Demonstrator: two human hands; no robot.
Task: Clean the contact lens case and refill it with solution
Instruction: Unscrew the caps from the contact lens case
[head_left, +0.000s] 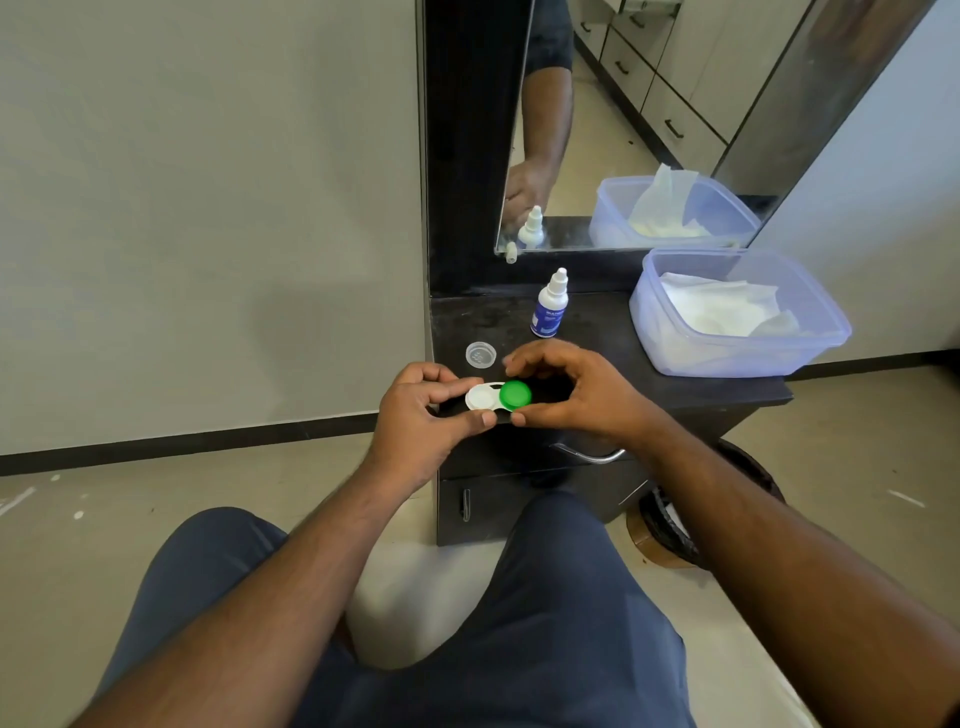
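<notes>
A white contact lens case hovers over the front edge of the dark counter. My left hand pinches its left end, where the well is uncovered. Its right well carries a green cap, and my right hand has thumb and fingers around that cap. A clear round cap lies on the counter just behind my hands. The small white solution bottle with a blue label stands upright farther back, capped.
A translucent blue plastic tub holding white tissues sits on the counter's right side. A mirror leans behind it. Below the counter is a drawer with a metal handle. A round bin stands on the floor at right.
</notes>
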